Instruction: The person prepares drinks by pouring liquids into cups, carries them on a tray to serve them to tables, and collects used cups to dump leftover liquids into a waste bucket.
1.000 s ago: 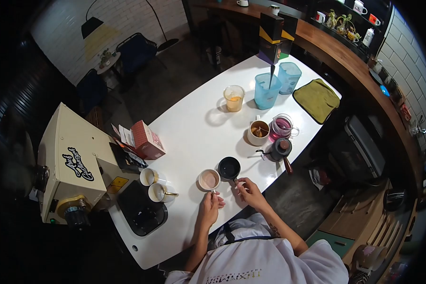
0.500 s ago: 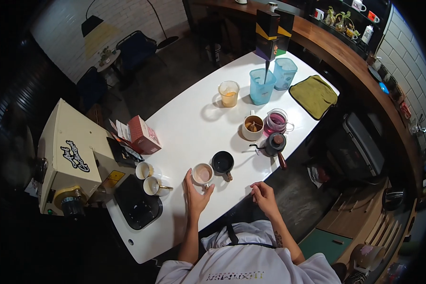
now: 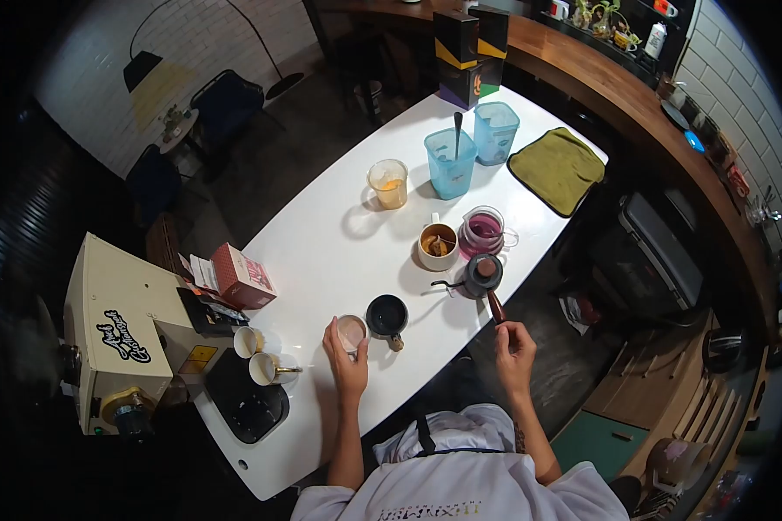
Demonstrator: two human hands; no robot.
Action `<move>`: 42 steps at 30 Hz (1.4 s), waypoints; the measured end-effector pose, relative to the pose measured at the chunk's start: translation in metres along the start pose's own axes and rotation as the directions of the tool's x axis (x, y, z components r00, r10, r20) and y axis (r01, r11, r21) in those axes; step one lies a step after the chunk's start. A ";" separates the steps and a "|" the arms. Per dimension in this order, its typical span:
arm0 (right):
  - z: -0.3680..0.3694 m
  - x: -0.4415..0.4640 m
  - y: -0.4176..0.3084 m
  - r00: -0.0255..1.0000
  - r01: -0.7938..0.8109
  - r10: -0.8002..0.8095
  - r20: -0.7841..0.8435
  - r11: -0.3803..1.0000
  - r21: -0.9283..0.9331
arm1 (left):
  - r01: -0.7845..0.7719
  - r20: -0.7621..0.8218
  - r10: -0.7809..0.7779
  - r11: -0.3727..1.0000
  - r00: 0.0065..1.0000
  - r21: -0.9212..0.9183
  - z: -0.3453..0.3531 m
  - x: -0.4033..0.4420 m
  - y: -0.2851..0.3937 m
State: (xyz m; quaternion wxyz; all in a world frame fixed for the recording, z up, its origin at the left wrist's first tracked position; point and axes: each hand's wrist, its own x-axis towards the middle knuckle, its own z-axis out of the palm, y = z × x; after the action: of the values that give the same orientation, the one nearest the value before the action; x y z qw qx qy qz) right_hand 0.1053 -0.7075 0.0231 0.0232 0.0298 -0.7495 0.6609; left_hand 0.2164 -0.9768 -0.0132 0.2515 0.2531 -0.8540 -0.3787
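The black cup [image 3: 387, 317] stands just right of the pale cup [image 3: 351, 330], blocking the left hand [image 3: 348, 372] on that side; a bare gap separates that hand from the nearer white cup [image 3: 265, 370]. Open tabletop [image 3: 313, 243] stretches beyond. Ahead of the right hand [image 3: 516, 352], the kettle [image 3: 482, 278], mug [image 3: 438, 247] and glass server [image 3: 483, 233] crowd together, leaving room between spout [image 3: 443, 284] and black cup.
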 end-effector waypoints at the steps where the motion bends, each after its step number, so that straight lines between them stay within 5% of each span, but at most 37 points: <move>1: 0.001 0.008 -0.002 0.986 0.143 -0.154 -0.071 0.980 -0.135 | -0.034 0.005 0.034 0.999 0.999 -0.006 0.000 0.003 0.000; 8: -0.003 0.057 -0.017 0.977 0.206 -0.214 0.000 0.941 -0.268 | 0.128 0.123 -0.134 0.990 0.983 0.061 -0.008 0.015 0.032; 10: -0.005 0.072 -0.015 0.975 0.217 -0.221 0.020 0.932 -0.291 | 0.132 0.070 -0.164 0.932 0.984 0.336 -0.007 0.017 0.048; 13: -0.005 0.094 -0.006 0.975 0.220 -0.222 0.023 0.941 -0.257 | 0.010 0.110 -0.059 0.917 0.992 0.400 -0.002 0.021 0.058; 16: -0.005 0.113 -0.005 0.979 0.202 -0.197 0.046 0.944 -0.260 | -0.116 0.253 0.007 0.902 0.967 0.416 0.012 0.029 0.074; 29: 0.002 0.178 0.010 0.930 0.351 -0.292 0.221 0.885 -0.307 | 0.051 0.182 -0.149 0.888 0.972 0.457 0.047 0.046 0.089; 35: 0.007 0.186 0.012 0.944 0.274 -0.190 0.271 0.909 -0.315 | 0.015 0.100 -0.054 0.935 0.994 0.353 0.065 0.044 0.089; 38: 0.013 0.187 0.015 0.927 0.358 -0.294 0.235 0.880 -0.311 | 0.112 0.094 -0.134 0.972 0.987 0.205 0.070 0.043 0.094; 42: 0.017 0.191 0.019 0.938 0.312 -0.236 0.254 0.894 -0.321 | 0.163 0.037 -0.166 0.984 0.985 0.076 0.084 0.037 0.088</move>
State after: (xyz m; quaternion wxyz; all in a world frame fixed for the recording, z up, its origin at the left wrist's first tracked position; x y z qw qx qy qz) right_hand -0.0868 -0.7249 0.0164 0.0429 0.1999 -0.8432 0.4972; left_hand 0.1152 -0.9047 0.0145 0.1913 0.3236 -0.8486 -0.3723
